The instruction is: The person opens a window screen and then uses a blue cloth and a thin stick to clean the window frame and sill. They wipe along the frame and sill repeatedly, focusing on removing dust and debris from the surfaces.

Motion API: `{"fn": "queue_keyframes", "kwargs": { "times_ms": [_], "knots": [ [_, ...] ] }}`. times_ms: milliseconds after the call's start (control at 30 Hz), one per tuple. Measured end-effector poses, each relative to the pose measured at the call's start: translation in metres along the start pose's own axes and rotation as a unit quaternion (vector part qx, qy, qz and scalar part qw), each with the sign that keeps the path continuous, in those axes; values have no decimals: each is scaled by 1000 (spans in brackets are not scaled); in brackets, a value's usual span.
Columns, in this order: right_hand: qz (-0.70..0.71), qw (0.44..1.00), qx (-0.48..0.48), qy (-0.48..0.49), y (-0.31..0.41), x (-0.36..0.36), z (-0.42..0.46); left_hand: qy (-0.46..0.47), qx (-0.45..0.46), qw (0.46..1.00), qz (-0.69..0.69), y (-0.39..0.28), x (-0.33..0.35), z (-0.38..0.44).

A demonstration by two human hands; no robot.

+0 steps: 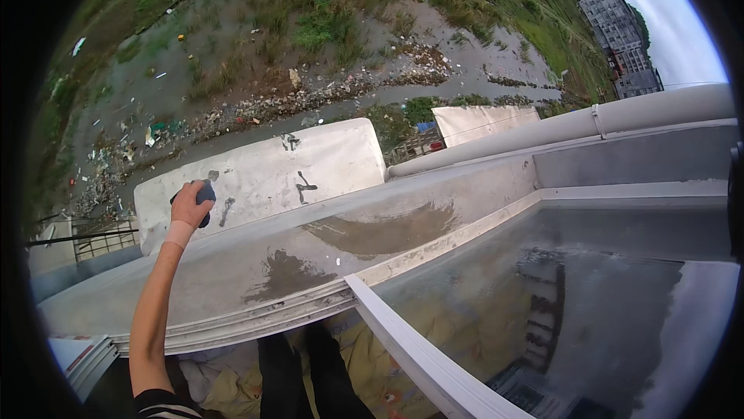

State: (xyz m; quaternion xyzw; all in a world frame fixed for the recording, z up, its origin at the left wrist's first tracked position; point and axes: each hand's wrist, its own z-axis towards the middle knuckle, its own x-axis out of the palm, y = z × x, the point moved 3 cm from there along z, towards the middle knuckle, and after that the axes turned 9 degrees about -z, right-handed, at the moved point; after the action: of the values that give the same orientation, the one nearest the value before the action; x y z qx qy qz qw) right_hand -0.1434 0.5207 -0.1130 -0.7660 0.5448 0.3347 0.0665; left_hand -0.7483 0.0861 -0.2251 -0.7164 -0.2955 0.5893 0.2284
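Note:
My left hand grips a bunched dark blue cloth. It is stretched out through the window opening, past the outer edge of the concrete ledge. Dark wet patches mark the ledge, one a splash shape, the other a wide curved smear. Along the ledge's inner side runs the white window track, with dirt in its grooves. A sliding window sash with a white frame stands to the right, its glass full of reflections. My right hand is out of view.
Far below the ledge lie a pale sheet roof with dark marks and littered, muddy ground. A thick grey pipe runs along the outer wall at right. My legs stand over yellow printed bedding inside.

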Motion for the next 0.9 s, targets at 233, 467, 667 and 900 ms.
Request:
{"fn": "queue_keyframes", "kwargs": {
  "times_ms": [233,467,667,900],
  "knots": [
    [55,993,93,54,21,-17,4,163,208,935,-238,-210,131,-33],
    [78,989,126,8,19,-12,-9,313,419,852,0,-313,292,-78],
    [15,993,116,7,62,-24,-21,345,406,845,53,-229,218,-93],
    [22,996,27,81,28,-8,17,107,114,968,194,-68,30,-49]
  ]
}}
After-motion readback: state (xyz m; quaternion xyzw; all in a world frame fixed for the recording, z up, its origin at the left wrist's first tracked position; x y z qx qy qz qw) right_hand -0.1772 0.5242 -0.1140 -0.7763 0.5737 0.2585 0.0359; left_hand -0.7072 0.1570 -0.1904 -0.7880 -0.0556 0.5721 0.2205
